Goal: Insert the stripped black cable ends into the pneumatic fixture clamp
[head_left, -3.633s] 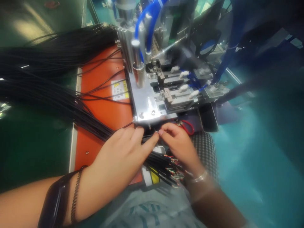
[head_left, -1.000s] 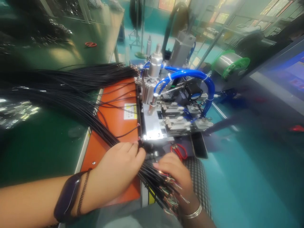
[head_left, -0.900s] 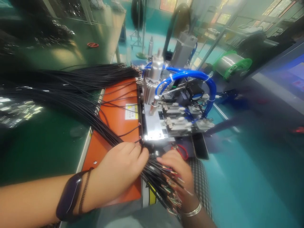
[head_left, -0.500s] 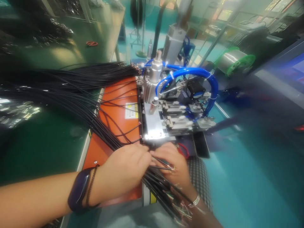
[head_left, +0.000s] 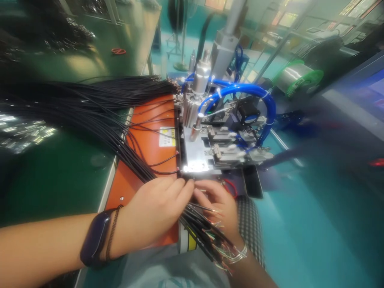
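My left hand [head_left: 153, 210] rests on a thick bundle of black cables [head_left: 90, 116], its fingers closed over them at the front edge of the metal machine [head_left: 207, 148]. My right hand [head_left: 217, 204] sits beside it, fingers curled and pinching one thin cable end. The stripped ends [head_left: 219, 248], with coloured wires showing, fan out below my right wrist. Both hands' fingertips meet just under the machine's bright front plate [head_left: 195, 168].
The machine stands on an orange base [head_left: 150, 148] at the edge of a green table [head_left: 54, 180]. Blue air hoses [head_left: 252, 94] loop over it. A red loop [head_left: 232, 188] lies by my right hand. A green-rimmed spool [head_left: 295, 78] stands far right.
My right hand has moved up from the cable ends to the machine's front edge, meeting my left fingertips. The left hand slid slightly forward along the bundle.
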The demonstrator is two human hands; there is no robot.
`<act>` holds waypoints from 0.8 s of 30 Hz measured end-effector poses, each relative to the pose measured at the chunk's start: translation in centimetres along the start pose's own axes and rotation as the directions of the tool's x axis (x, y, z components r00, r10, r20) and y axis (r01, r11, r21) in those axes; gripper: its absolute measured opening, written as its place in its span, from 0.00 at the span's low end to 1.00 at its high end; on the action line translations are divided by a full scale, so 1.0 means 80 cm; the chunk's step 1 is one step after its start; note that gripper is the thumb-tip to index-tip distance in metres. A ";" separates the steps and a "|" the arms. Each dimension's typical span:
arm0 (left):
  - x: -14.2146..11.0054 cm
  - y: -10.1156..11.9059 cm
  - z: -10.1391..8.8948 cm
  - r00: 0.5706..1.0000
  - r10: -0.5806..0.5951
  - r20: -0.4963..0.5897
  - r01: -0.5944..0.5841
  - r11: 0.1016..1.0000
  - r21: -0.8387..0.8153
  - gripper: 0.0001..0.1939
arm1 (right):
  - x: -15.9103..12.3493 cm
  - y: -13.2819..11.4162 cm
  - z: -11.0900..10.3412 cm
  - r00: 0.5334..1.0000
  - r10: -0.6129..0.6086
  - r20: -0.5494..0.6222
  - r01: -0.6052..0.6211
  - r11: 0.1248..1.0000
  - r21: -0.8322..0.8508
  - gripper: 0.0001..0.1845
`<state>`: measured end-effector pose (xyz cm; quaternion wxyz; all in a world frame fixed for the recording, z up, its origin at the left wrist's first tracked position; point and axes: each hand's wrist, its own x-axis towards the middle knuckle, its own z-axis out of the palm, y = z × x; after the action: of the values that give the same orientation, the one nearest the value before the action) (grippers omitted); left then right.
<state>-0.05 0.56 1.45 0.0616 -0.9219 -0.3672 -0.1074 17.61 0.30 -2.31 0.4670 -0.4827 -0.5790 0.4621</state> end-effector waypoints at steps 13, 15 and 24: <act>0.002 -0.007 0.008 0.994 0.021 -0.107 -0.025 0.999 -0.030 0.08 | -0.007 0.001 -0.007 0.942 -0.271 -0.198 0.213 0.939 -0.271 0.02; 0.002 -0.007 0.008 0.994 0.016 -0.109 -0.019 0.999 -0.026 0.07 | -0.005 -0.002 -0.008 0.962 -0.260 -0.082 0.226 0.930 -0.291 0.03; 0.001 -0.005 0.008 0.997 0.001 -0.083 -0.004 0.999 -0.044 0.08 | -0.005 -0.006 -0.004 0.980 -0.183 -0.082 0.142 0.921 -0.364 0.05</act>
<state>-0.17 1.02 0.84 0.0565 -0.9182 -0.3608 -0.1535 17.89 -0.11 -1.79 0.4410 -0.5352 -0.6635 0.2808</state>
